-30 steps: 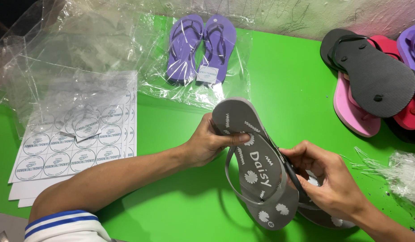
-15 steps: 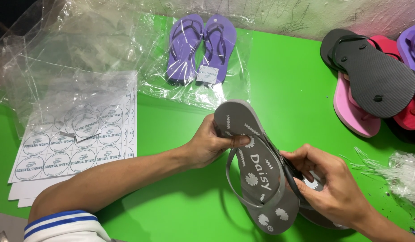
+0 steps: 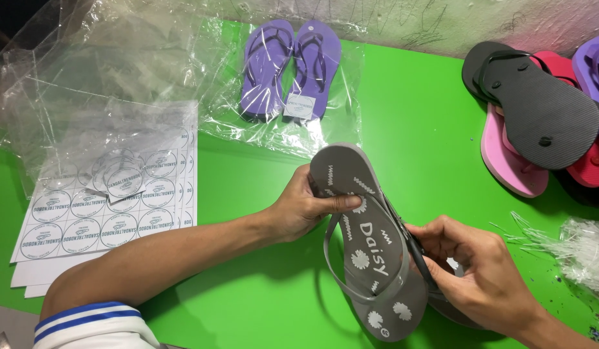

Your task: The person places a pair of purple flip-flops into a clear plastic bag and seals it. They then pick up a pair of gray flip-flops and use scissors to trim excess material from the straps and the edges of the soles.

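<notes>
Both hands clamp the grey flip-flop (image 3: 370,252): left hand (image 3: 306,207) at toe, right hand (image 3: 471,268) beside strap. Bagged purple pair (image 3: 292,68) beyond it is done (loose flip-flops (image 3: 538,116) unbagged).

A bagged purple sandal pair (image 3: 292,70), round sticker sheets (image 3: 105,207) and stacked loose sandals (image 3: 538,116) are spread on the green counter (image 3: 416,123).

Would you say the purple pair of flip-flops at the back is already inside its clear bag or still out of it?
Inside. The purple flip-flops lie side by side under the glossy film of a clear plastic bag, whose edges extend past them onto the green table.
</notes>
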